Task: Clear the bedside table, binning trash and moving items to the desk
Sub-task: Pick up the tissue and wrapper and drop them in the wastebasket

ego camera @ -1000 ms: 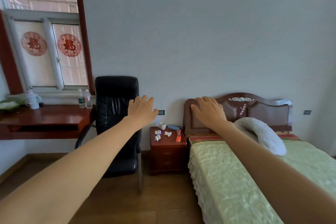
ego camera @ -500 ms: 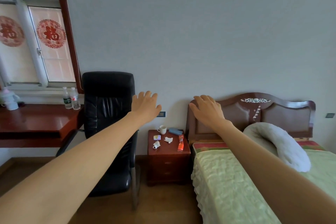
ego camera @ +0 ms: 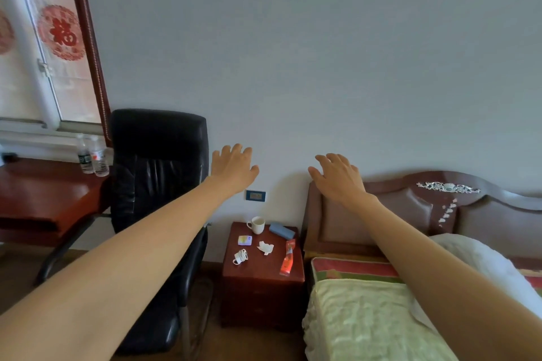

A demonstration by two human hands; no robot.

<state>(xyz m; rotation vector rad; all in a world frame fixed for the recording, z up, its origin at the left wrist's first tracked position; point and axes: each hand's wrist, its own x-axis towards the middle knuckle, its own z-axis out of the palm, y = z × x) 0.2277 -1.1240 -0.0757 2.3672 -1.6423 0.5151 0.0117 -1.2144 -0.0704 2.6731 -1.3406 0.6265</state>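
On the bedside table [ego camera: 262,269] at six o'clock sit cup [ego camera: 256,224], wrapper [ego camera: 287,257] and tissue [ego camera: 266,247]; left hand [ego camera: 233,166] and right hand [ego camera: 338,176], spread and empty, could topple the cup.

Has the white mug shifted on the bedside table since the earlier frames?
No. The white mug sits at the bedside table's back edge beside the grey case, as before.

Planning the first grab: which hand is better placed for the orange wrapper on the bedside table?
Right, probably. The orange wrapper lies at the bedside table's bed-side edge, nearer the right hand. The left hand is over toward the chair. Both hands are open, empty and well short of the table.
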